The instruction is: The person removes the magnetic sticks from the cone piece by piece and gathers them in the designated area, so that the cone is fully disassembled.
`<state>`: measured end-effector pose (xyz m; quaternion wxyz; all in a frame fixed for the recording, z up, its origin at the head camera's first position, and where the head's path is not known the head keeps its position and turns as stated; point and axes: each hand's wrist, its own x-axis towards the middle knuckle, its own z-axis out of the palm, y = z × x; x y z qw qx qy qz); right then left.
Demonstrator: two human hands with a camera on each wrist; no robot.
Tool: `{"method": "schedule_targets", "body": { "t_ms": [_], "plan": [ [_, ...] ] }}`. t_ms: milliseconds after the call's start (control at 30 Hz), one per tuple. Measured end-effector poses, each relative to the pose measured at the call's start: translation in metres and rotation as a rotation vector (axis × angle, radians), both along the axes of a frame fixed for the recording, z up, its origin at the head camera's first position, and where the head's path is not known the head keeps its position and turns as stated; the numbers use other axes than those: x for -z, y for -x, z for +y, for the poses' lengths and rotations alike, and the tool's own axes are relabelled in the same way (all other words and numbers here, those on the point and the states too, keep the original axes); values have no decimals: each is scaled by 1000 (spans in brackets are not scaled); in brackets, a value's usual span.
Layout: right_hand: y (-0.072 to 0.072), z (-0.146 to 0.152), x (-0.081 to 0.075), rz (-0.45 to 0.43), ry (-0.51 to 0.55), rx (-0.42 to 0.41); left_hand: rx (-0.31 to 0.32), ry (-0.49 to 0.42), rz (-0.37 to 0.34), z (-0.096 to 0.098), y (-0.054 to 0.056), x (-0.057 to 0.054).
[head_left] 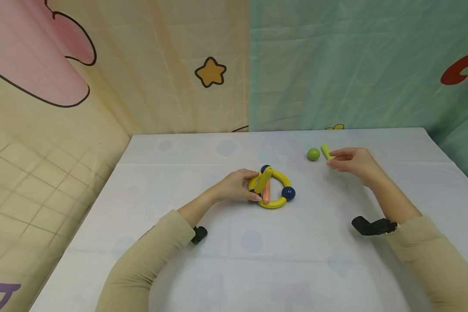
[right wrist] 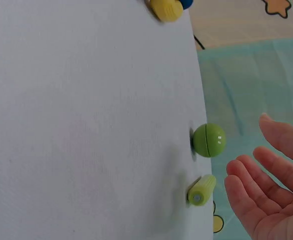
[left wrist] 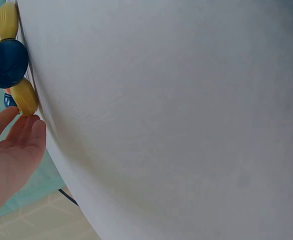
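My left hand (head_left: 235, 186) holds the left side of a ring of yellow curved rods (head_left: 282, 177) joined by dark blue balls (head_left: 288, 193). A straight yellow rod (head_left: 263, 180) stands tilted up from the ring's left part, and an orange rod (head_left: 267, 193) lies across its middle. In the left wrist view, fingertips touch a yellow curved rod (left wrist: 25, 97) below a blue ball (left wrist: 9, 63). My right hand (head_left: 355, 164) hovers with relaxed fingers by a light green rod (head_left: 325, 150). The right wrist view shows a gap between the fingers and that rod (right wrist: 202, 190).
A green ball (head_left: 313, 154) sits just left of the green rod, towards the back of the table. The white tablecloth (head_left: 253, 268) runs up to a curtain (head_left: 171, 65) at the back. Black wrist devices (head_left: 370, 226) jut out at both cuffs.
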<state>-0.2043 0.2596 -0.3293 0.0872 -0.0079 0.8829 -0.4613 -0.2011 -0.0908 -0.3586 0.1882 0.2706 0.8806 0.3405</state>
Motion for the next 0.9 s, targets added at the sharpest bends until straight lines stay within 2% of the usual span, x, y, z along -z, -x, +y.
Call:
{"method": "schedule_targets", "body": {
  "t_ms": [233, 467, 600, 900],
  "plan": [
    [-12, -32, -5, 65, 6, -145, 10, 5, 13, -1, 0, 1],
    [-21, -71, 3, 89, 169, -318, 9, -2, 15, 0, 0, 0],
    [-23, -93, 9, 64, 230, -359, 13, 0, 19, 0, 1, 0],
    [-27, -124, 15, 37, 350, -390, 15, 1, 25, 0, 0, -1]
  ]
}}
